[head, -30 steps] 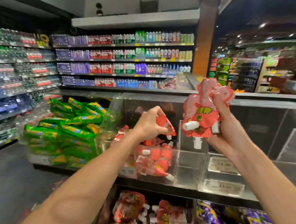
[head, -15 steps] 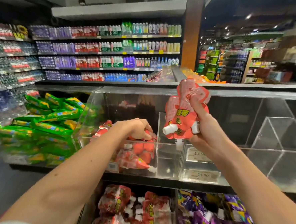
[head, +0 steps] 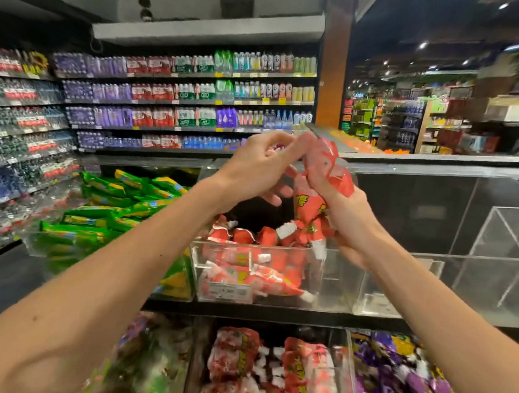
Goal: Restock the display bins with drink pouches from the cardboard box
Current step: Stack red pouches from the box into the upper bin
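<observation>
Shop aisle, bottle shelves [head: 182,100] behind. Right hand [head: 351,220] clutches crinkly red foil pouches [head: 323,182], white ribbed caps down, above clear rigid plastic bin [head: 332,279]. Left hand [head: 254,168] curled at pouch tops; can't tell if pinching.

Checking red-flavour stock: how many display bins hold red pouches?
2: the upper-tier clear bin at centre, and the lower-tier bin directly beneath it. The blurred lower-left bin may hold some too; I cannot tell.
</observation>
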The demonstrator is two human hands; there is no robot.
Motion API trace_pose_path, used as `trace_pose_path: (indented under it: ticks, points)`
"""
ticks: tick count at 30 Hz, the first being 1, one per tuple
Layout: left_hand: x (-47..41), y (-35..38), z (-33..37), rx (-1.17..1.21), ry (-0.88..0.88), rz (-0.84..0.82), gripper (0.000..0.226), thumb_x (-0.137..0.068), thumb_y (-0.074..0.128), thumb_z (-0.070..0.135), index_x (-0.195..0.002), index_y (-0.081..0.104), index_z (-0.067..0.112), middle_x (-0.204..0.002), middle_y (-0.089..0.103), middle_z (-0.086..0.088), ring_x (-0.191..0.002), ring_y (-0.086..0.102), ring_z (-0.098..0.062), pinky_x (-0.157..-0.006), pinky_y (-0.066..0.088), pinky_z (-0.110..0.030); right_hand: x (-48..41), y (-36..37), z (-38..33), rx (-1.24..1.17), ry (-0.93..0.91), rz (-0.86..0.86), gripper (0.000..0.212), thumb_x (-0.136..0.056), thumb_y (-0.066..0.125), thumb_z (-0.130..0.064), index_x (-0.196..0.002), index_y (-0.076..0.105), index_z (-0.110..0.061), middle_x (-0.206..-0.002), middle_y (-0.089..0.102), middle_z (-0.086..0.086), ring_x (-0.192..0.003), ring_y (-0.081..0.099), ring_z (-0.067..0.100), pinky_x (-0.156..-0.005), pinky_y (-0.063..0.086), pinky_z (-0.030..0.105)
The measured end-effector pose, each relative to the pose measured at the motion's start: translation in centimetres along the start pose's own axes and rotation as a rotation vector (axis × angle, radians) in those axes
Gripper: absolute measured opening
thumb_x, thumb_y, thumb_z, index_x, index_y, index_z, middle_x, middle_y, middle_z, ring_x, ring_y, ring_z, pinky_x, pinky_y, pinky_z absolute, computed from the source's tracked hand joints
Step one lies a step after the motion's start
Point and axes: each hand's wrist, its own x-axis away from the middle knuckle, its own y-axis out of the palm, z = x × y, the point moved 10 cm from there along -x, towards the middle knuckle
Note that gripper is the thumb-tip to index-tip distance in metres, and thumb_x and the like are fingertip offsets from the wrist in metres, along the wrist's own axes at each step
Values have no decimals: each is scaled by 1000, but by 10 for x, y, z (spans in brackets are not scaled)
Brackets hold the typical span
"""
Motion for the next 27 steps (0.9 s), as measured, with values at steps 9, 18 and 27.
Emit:
trace_pose_path:
  ticks: [9, 18, 27]
  points:
    - [15, -19, -13, -86, 77, -135, 32, -95, 66, 32, -126, 61, 26, -90, 71, -6, -75, 73, -21, -65, 61, -34, -8, 41, -4, 362, -241, -13, 41, -79, 82, -26, -116, 67, -22, -96, 76, 1, -91, 73, 18, -82, 58, 35]
    - [8, -15, -36, 175, -14, -227, 42, -100, 57, 22, -140, 54, 29, -92, 65, -11, -82, 67, -19, -79, 61, -37, -21, 37, 8, 226, -189, 16, 44, -82, 56, -58, -100, 69, -20, -82, 75, 1, -74, 71, 18, -67, 57, 32]
    - [-22, -75, -59, -257, 8, 120, 25, -91, 70, 33, -110, 57, 23, -96, 69, -5, -81, 72, -21, -70, 60, -33, -38, -1, 21, 34, -62, 193, 36, -98, 49, -48, -95, 67, -16, -76, 71, 6, -60, 67, 18, -54, 56, 33]
